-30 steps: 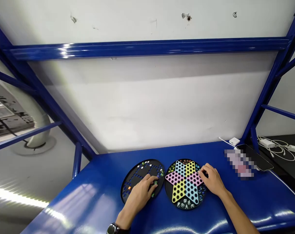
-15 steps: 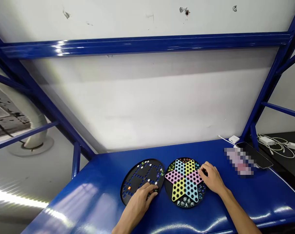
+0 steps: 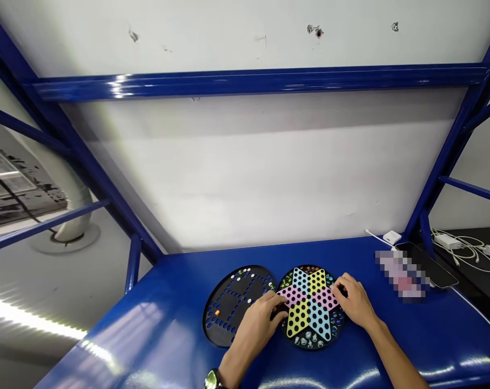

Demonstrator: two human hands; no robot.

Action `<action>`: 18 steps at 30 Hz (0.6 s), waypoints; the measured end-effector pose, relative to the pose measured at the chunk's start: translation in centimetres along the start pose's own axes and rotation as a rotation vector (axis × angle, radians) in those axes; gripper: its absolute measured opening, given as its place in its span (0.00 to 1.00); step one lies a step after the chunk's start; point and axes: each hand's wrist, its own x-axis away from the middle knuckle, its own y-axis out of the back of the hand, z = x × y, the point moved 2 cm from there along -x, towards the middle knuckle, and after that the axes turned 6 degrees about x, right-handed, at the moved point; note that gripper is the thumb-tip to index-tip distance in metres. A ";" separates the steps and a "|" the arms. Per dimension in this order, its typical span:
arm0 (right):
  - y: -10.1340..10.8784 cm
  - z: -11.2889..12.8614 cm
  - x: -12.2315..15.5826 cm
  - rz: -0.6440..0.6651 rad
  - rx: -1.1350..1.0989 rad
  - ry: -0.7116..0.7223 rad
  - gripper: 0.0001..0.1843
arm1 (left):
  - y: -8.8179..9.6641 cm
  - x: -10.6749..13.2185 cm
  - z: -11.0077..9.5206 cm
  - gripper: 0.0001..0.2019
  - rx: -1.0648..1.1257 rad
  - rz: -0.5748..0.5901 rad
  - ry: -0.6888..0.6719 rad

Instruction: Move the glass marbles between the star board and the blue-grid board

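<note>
A round black tray (image 3: pixel 292 340) carries a star-shaped Chinese checkers board (image 3: pixel 308 297) with pink, yellow and blue points full of holes. My left hand (image 3: pixel 263 319), a watch on its wrist, has curled fingers at the star's left pink point; the thumb lies a little lower. At the right pink point, my right hand (image 3: pixel 352 300) pinches the edge between thumb and fingers. Glass marbles (image 3: pixel 308 340) sit in the tray's pockets around the star. What lies beneath my left fingers is partly hidden.
Left of the star is a black disc (image 3: pixel 222 305) with blue-looking holes, several white pieces and an orange cube (image 3: pixel 217 313). A phone (image 3: pixel 427 265), a white adapter (image 3: pixel 391 236) and cables are at the right. A blue frame bar (image 3: pixel 261 81) crosses the wall behind.
My left hand has moved right, from the black disc to the left point of the star. My right hand stays at the right point. The view has shifted slightly.
</note>
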 end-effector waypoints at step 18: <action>-0.2 0.0 -0.1 0.017 -0.025 -0.018 0.17 | 1.2 -3.3 4.2 0.13 -0.204 0.032 0.049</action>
